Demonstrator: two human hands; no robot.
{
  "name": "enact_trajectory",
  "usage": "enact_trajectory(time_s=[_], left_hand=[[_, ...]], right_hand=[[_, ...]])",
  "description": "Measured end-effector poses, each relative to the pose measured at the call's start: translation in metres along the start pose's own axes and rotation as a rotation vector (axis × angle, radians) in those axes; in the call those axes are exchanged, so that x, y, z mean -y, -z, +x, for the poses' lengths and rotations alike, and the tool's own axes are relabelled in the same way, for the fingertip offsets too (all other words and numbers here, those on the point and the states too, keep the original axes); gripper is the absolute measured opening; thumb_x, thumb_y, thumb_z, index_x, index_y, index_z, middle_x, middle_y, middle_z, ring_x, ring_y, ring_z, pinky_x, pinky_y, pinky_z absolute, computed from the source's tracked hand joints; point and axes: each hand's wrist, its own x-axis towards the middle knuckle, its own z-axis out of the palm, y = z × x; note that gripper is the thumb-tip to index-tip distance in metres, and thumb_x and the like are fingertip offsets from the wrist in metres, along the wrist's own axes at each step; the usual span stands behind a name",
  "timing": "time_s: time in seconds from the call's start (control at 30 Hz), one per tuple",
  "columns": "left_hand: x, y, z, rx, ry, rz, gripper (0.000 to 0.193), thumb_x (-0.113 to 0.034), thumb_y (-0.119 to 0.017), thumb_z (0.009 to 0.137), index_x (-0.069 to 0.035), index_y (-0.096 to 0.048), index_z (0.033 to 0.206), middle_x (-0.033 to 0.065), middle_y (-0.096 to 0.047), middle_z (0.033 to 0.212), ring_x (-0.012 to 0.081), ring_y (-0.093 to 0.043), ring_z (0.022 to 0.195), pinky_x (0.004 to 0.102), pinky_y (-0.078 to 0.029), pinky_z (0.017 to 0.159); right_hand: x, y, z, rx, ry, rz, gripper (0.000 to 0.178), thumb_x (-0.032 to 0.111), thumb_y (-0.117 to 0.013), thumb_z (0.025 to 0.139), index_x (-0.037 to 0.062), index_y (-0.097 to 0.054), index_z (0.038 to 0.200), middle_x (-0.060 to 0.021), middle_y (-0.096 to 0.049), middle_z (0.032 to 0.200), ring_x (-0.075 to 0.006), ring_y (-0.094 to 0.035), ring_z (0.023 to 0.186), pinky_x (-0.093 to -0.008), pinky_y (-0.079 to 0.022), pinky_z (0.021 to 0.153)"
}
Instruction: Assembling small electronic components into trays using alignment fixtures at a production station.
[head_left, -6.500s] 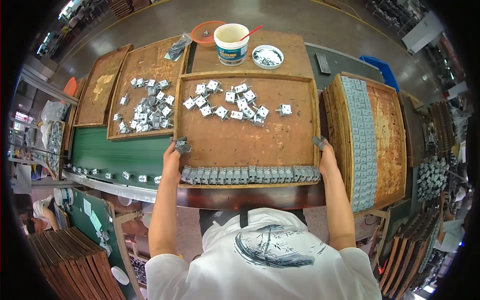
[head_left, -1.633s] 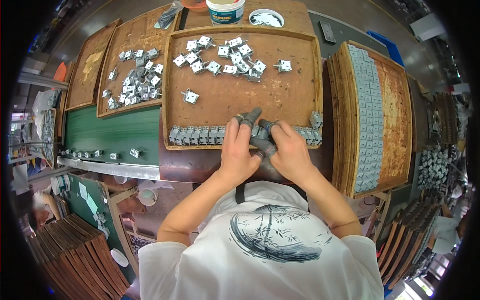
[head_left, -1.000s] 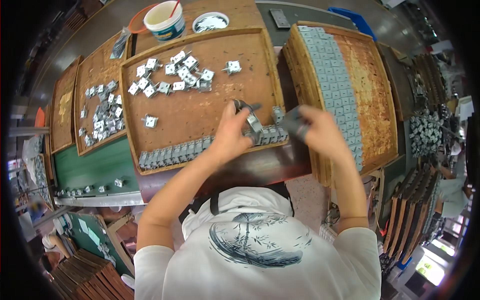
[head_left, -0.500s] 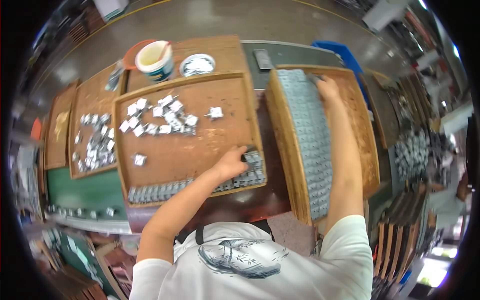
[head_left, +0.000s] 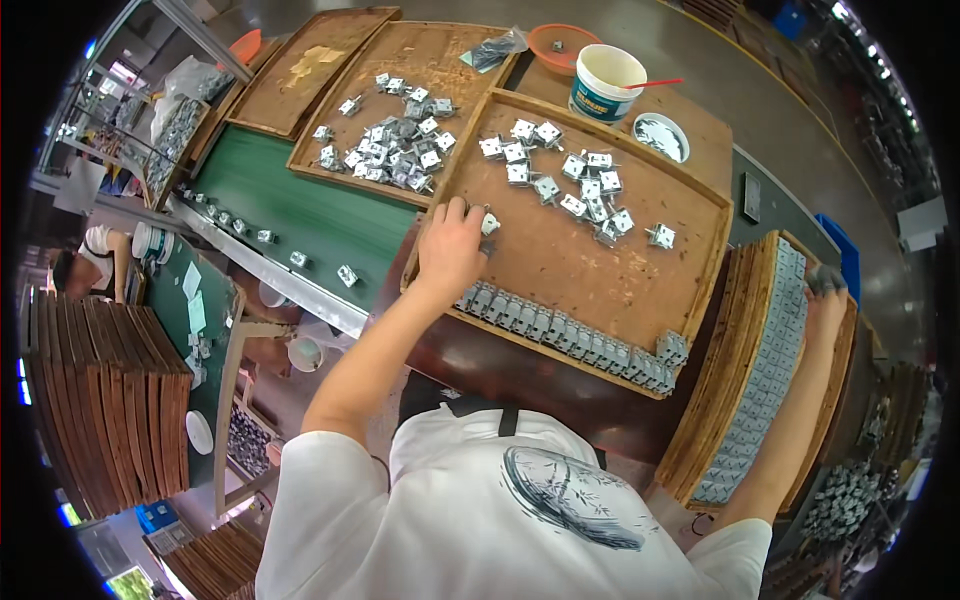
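Note:
My left hand (head_left: 450, 245) is over the left side of a shallow wooden tray (head_left: 560, 262). Its fingers and thumb close round a small silvery metal part (head_left: 489, 223). More such metal parts (head_left: 597, 190) lie loose across the tray, and a neat row of them (head_left: 560, 333) lines its near edge. On the right, my right hand (head_left: 824, 298) reaches over a stacked wooden tray (head_left: 715, 370) filled partly with close-set rows of grey metal parts (head_left: 765, 370). Its fingers are bent together with dark grey coverings at the tips; whatever they hold is hidden.
Behind the tray stand a white-green tub (head_left: 605, 85) with a red stick, an orange bowl (head_left: 553, 48) and a white dish (head_left: 660, 137). Left are another tray of parts (head_left: 400, 145) and a green belt (head_left: 270, 200) carrying several parts. A person (head_left: 105, 250) is at far left.
My left hand has moved from the tray's near right corner to a lone part at its left side. My right hand stays over the right-hand tray. The view has swung left.

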Motion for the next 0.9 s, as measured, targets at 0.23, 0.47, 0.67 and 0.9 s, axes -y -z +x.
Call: enact_trajectory(time_s=[0.23,0.47,0.67,0.9], left_hand=[[0.049,-0.043,0.021,0.125,-0.369,-0.035,0.039,-0.001,-0.066,0.072,-0.012,-0.064,0.11,0.0086,-0.057,0.11,0.0311,-0.053,0.107,0.0397,-0.051,0.084],[0.024,-0.016,0.03,0.289,0.497,-1.377,0.03,-0.017,-0.068,0.093,-0.007,-0.06,0.12,0.0069,-0.069,0.106,0.0156,-0.064,0.083,0.0289,-0.053,0.07],[-0.032,0.018,-0.023,0.378,0.612,-1.867,0.036,-0.004,-0.064,0.092,0.001,-0.053,0.126,0.0098,-0.067,0.111,0.0156,-0.063,0.087,0.0278,-0.051,0.071],[-0.077,0.052,-0.059,0.384,0.37,-1.638,0.045,0.006,-0.066,0.087,-0.003,-0.054,0.129,0.0026,-0.06,0.109,0.0122,-0.058,0.105,0.0271,-0.047,0.088]], right_hand=[[0.013,-0.117,-0.179,0.281,-0.145,0.357,0.026,0.012,-0.053,0.1,0.002,-0.059,0.124,-0.011,-0.067,0.112,-0.0188,-0.067,0.091,-0.0314,-0.059,0.071],[-0.016,-0.169,-0.279,0.449,-0.258,0.256,0.025,0.007,-0.068,0.091,0.0002,-0.065,0.114,-0.0062,-0.069,0.093,-0.0159,-0.068,0.075,-0.0287,-0.056,0.064],[-0.009,-0.187,-0.297,0.498,-0.12,0.248,0.03,0.007,-0.068,0.091,0.001,-0.061,0.119,-0.0053,-0.068,0.093,-0.0153,-0.067,0.078,-0.0277,-0.055,0.065],[0.033,-0.175,-0.319,0.763,-0.065,-0.131,0.031,0.015,-0.068,0.092,0.0008,-0.059,0.118,-0.0081,-0.068,0.091,-0.0189,-0.068,0.079,-0.0309,-0.054,0.07]])
